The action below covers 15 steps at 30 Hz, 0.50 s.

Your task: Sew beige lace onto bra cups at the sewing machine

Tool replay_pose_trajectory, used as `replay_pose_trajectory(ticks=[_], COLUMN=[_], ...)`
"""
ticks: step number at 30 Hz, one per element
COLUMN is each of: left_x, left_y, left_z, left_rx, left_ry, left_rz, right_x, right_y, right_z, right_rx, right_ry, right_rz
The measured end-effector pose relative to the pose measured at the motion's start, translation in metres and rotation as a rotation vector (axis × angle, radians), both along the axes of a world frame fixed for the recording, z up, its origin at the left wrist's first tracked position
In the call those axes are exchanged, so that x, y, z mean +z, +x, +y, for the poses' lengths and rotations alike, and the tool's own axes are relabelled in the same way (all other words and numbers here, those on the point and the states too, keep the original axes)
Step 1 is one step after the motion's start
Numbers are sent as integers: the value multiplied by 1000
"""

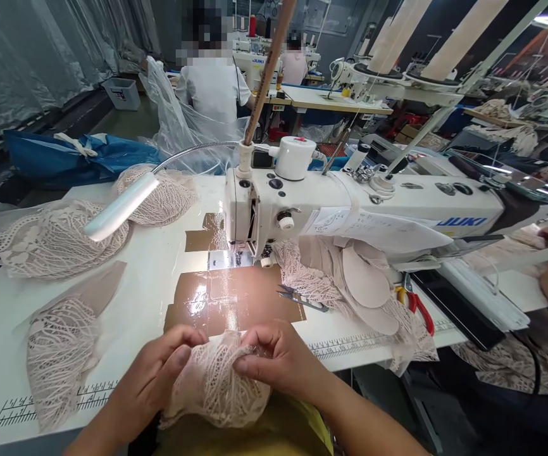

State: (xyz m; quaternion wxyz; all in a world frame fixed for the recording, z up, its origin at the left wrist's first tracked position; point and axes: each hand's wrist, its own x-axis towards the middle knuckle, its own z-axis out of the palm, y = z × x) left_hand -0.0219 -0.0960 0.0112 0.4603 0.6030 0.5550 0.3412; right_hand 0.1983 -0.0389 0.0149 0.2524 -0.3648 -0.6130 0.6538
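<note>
Both my hands grip one bunched piece of pale pink lace (217, 386) at the table's front edge, just over my lap. My left hand (153, 377) pinches its left side with thumb and fingers closed. My right hand (278, 361) is curled over its upper right edge. Straight ahead stands a white JUKI sewing machine (350, 202), its needle area lit above a brown taped patch (231, 297). Small thread snips (300, 299) lie just beyond my right hand.
Lace pieces lie at the left front (60, 354) and in piles at the far left (50, 240). More lace and padded cups (364, 285) sit under the machine arm, with red-handled pliers (419, 307). A lamp (122, 206) hangs over the table. Other people sit at machines behind.
</note>
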Motion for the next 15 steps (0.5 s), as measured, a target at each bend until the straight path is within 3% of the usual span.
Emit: replay_pose_trajectory(ticks=[4,8,15], left_x=[12,21,17], left_y=[-4,8,2], left_z=[4,8,13], left_rx=[-134,-259,-234], left_ry=[6,-90,0], left_rz=[114,61,40], right_x=[8,12,11], right_y=[-3,-6,-6], right_z=[-4,-7,-8], right_rx=[40,91,83], right_ry=[78,166,201], right_rz=[-115,-115,-131])
